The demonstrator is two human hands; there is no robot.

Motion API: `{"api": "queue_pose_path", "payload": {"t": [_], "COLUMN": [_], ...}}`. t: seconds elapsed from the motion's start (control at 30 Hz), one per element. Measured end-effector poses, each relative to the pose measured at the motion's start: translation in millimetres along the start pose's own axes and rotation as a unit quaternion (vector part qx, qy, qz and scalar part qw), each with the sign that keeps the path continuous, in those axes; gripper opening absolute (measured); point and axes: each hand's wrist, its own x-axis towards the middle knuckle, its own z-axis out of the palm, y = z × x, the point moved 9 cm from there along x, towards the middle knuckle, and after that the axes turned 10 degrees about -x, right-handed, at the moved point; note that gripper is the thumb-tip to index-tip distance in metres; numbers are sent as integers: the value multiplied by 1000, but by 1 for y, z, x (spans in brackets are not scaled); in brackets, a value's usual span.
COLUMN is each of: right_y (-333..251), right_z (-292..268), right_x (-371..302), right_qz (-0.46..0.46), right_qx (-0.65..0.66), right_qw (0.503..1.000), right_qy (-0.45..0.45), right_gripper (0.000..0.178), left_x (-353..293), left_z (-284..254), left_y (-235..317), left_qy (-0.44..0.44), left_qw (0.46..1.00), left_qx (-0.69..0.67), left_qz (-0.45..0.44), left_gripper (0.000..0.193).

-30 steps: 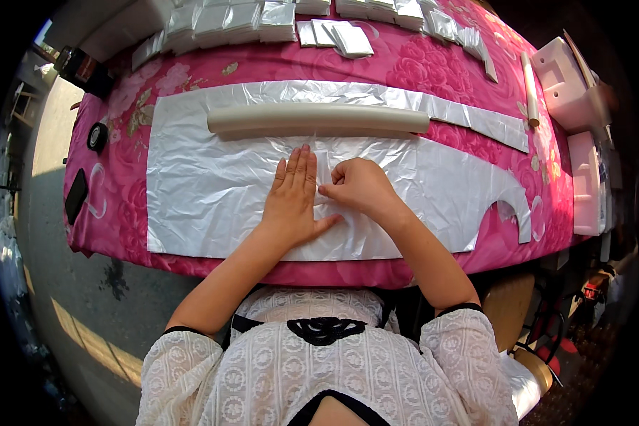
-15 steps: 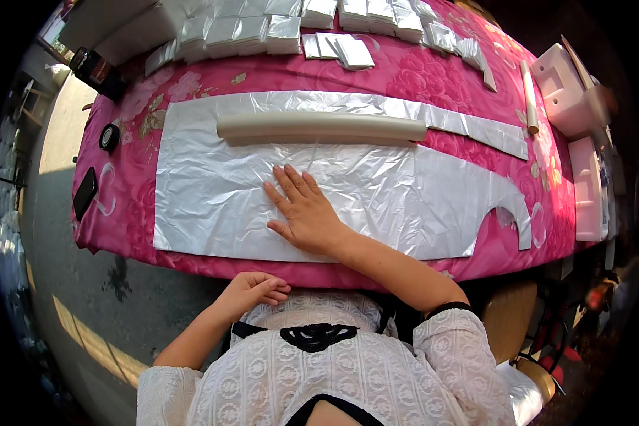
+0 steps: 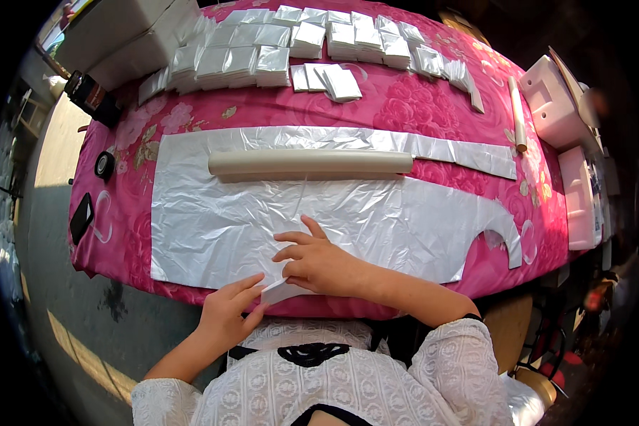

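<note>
A thin white plastic apron (image 3: 213, 227) lies spread across the table, its curved cut-out towards the right. My right hand (image 3: 323, 264) pinches the near edge between thumb and lower fingers, its upper fingers stretched out over the sheet. Just left of it, my left hand (image 3: 227, 312) has fingers and thumb closed about the same edge, where a small flap is lifted at the table's front. Across the far part of the apron rests a long beige tube (image 3: 309, 163), apart from both hands.
Stacks of folded silvery-white packets (image 3: 227, 64) line the back. At left are a dark jar (image 3: 92, 99), a roll of black tape (image 3: 104, 165) and a phone (image 3: 82, 219). Pale foam boxes (image 3: 557, 96) and a thin rod (image 3: 517, 117) stand right. Pink flowered cloth (image 3: 433, 106) covers the table.
My right hand has left its flat press on the apron and come nearer to me, to the edge. My left hand has risen to meet it, and a bit of the edge is lifted.
</note>
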Motion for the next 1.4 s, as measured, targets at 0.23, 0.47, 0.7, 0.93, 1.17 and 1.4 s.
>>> {"api": "queue_pose_path", "payload": {"t": [0.23,0.47,0.7,0.93,1.17,1.4], "right_y": [256,357,224,110,41,131], "right_z": [-125,-143,-127,-81,-26,-85], "right_x": [-16,-12,-6,-104,-139,-245], "right_qz": [363,487,289,307,256,380], "right_qx": [265,-47,-62,-194,21,-276], "right_qw": [841,831,943,929,962,877], "right_qy": [302,265,153,66,89,98], "right_gripper": [18,34,37,55,48,45], "left_x": [73,85,85,97,85,87], "left_z": [-79,-78,-76,25,115,165], "left_y": [158,166,161,75,19,48], "left_qy": [-111,-120,-123,-172,-47,-154], "left_qw": [856,766,769,934,994,974], "left_qx": [-338,-468,-511,-296,62,10], "left_qz": [375,424,363,97,75,164], "left_gripper": [14,10,11,35,71,82]}}
